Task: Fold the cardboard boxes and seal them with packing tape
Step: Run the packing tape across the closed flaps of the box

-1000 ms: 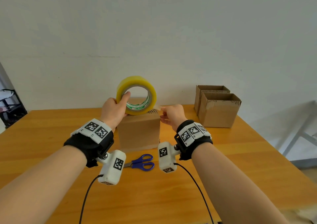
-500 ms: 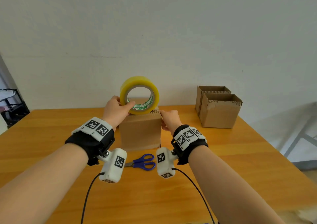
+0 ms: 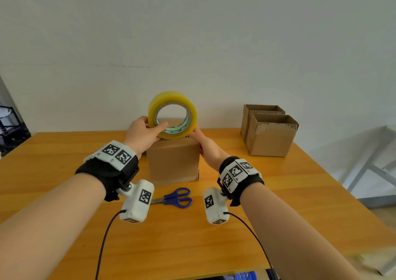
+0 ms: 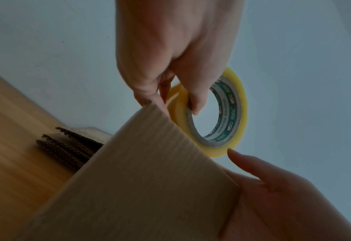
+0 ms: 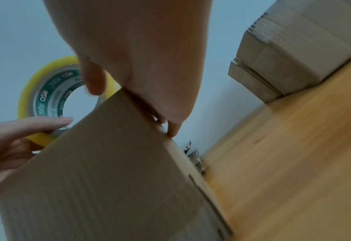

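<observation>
- left hand grips tape roll, thumb in core, roll upright on closed box
- right hand fingers flat, pressing box's right top edge
- scissors on surface

Bright head view; dim, blurred wrist views

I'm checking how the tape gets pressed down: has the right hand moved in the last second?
Yes. The right hand has moved forward and down against the closed cardboard box, from beside its upper right corner onto its right top edge, by the tape roll.
</observation>
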